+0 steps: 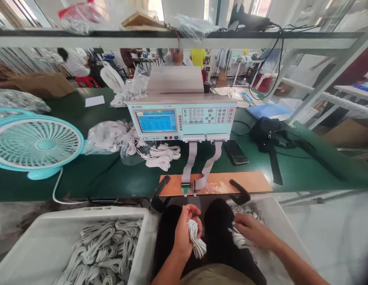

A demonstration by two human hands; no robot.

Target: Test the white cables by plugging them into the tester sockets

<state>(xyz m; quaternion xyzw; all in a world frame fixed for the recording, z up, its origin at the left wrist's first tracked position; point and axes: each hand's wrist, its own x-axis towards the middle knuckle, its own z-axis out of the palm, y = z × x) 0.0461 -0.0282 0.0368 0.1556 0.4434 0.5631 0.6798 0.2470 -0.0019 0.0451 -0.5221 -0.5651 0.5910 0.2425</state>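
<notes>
A folded bundle of white cable (197, 239) lies in my left hand (184, 233), whose fingers curl around it above my lap. Off to the right, my right hand (253, 229) is closed on another white cable bundle (239, 239) at the near side of the right bin. Its fingertips are partly hidden and slightly blurred. Ahead of both hands, two small connectors on grey ribbon cables (189, 160) are at the edge of an orange-brown board (225, 183). The ribbons run up to a white tester (209, 126) with a lit blue screen.
A white bin (47, 233) at left holds many cable bundles; another bin (279, 209) stands at right. Black clamps (160, 194) grip the board. A teal fan (38, 142), loose cable bundles (163, 156), a phone (235, 152) and a black bag (265, 132) occupy the green table.
</notes>
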